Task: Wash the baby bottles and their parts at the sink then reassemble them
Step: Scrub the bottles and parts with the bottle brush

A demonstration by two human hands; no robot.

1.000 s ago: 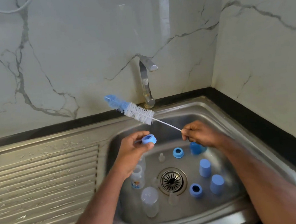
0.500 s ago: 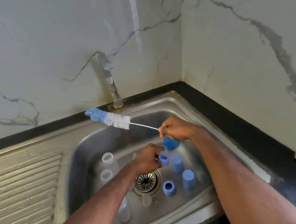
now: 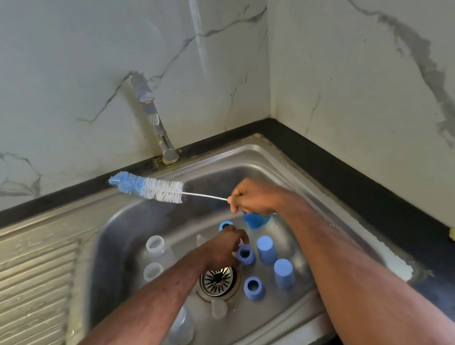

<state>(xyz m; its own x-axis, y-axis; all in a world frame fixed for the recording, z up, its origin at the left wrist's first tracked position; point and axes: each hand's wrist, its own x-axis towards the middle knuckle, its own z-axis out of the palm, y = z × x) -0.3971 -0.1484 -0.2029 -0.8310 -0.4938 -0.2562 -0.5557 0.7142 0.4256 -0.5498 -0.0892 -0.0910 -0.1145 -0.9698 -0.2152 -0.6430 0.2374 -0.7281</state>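
Marble walls corner the sink (image 3: 286, 164). My left hand (image 3: 225, 249) has dropped to set its ring (image 3: 245, 254) beside the drain (image 3: 219, 280), fingers still pinching it; right hand (image 3: 253, 198) grips the brush (image 3: 150, 187). One ring scrubbed.

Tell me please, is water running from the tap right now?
No, the tap shows no stream of water beneath its spout, and the sink basin under it looks undisturbed.
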